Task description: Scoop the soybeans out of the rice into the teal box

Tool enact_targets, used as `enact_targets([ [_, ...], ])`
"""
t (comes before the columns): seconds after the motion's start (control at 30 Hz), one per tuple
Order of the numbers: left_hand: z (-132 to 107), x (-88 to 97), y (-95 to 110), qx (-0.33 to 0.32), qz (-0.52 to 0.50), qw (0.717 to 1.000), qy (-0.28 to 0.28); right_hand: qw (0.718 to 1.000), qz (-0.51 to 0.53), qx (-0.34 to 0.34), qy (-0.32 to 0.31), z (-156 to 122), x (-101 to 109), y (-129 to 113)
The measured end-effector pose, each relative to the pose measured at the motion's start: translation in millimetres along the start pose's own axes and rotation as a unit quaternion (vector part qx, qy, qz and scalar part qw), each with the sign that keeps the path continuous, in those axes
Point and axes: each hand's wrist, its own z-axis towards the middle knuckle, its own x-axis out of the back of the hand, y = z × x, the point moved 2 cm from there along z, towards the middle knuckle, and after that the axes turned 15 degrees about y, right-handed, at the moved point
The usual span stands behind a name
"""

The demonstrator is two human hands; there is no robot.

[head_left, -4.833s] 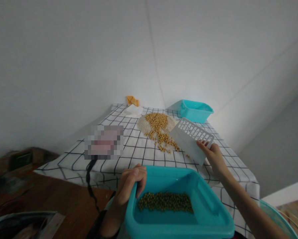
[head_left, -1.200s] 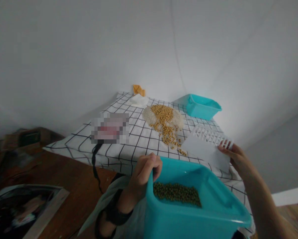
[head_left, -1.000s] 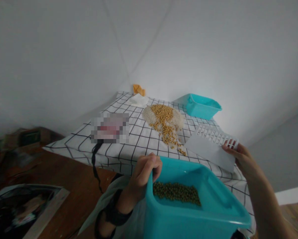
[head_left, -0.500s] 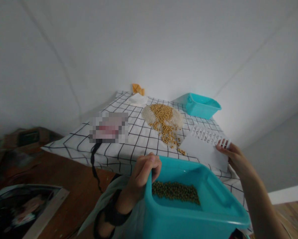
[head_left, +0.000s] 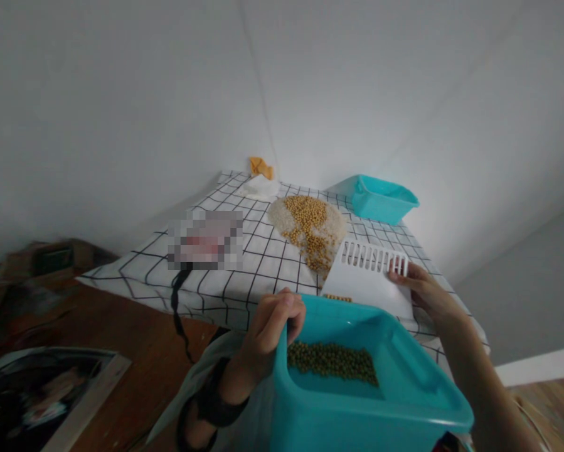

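My left hand (head_left: 276,320) is wrapped over the left rim of a turquoise plastic bin (head_left: 366,414) close to my body. Small greenish-brown beans (head_left: 331,361) lie in the bottom of it. My right hand (head_left: 423,289) grips the right edge of a white plastic sheet (head_left: 364,279) with a row of slots along its far side. The sheet rests low over the cloth just behind the bin. A few yellow soybeans (head_left: 338,298) show between the sheet's near edge and the bin. Beyond, more soybeans (head_left: 306,213) lie on a spread of white rice (head_left: 282,218).
A second turquoise bin (head_left: 384,204) stands at the back right of the checked cloth (head_left: 258,260). An orange cloth (head_left: 261,167) and a white crumpled item (head_left: 260,187) lie at the back by the wall. A blurred item with a black strap (head_left: 177,307) lies left.
My right hand has moved the white sheet left and nearer the bin, pushing the stray soybeans towards the bin's rim. My left hand and the bin have stayed put.
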Motion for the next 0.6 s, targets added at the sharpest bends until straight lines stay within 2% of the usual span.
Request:
enact_targets([
  [0.17, 0, 0.3, 1, 0.001, 0.004, 1.000, -0.005, 1.000, 0.008, 0.017, -0.012, 5, -1, 0],
  [0.4, 1, 1.1, -1, -0.008, -0.005, 1.000, -0.006, 0.997, 0.018, 0.071, 0.006, 19, 22, 6],
  [0.47, 1, 1.4, -1, -0.007, -0.006, 1.000, -0.006, 0.994, 0.030, 0.099, 0.034, 21, 31, 4],
  [0.6, 1, 1.8, 0, -0.008, -0.006, 1.000, -0.006, 0.978, 0.056, 0.149, 0.135, 28, 56, 2],
])
